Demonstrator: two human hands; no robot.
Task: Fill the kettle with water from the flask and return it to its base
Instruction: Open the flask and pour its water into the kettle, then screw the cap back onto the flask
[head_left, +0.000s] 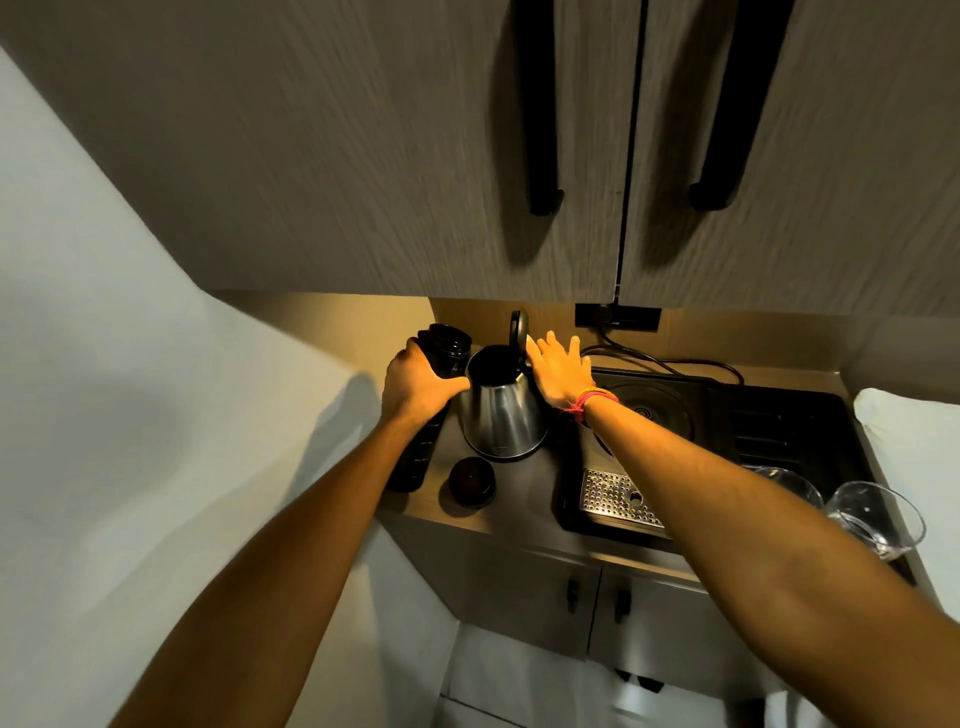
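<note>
Counter (524, 499) under the wall cabinets, black tray (800, 415) on its right part. Steel kettle (503, 415) upright on counter left of tray, off round base (644, 410), lid (519, 326) flipped up. Black flask (447, 353) tilted beside kettle, gripped by left hand (418, 382). Right hand (561, 371) flat, fingers spread, behind kettle by lid. Flask cap (471, 480) on counter in front.
</note>
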